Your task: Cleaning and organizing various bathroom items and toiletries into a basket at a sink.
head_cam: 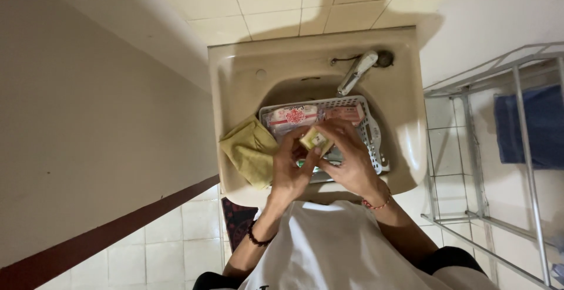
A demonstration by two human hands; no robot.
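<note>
Soap bar (315, 139), small and pale yellow, sits at the centre of the frame, pinched between both hands just above the white plastic basket (371, 131) that rests in the sink (405, 90). The left hand (291, 169) comes up from below with its fingertips closed on the bar's lower left edge; the right hand (351, 158) curls over from the right, fingers pressed on the top and right side. It looks light and stiff, small enough for fingertips alone, and likely slick if it is wet, so a hold across its flat faces seems safer than one on the narrow edges. Whether it wears a wrapper, I cannot tell. Under the hands lie pink and white packets (308, 115) in the basket. A yellow cloth (249, 149) is draped over the sink's left rim, and the tap (356, 73) points down from the upper right of the bowl.
</note>
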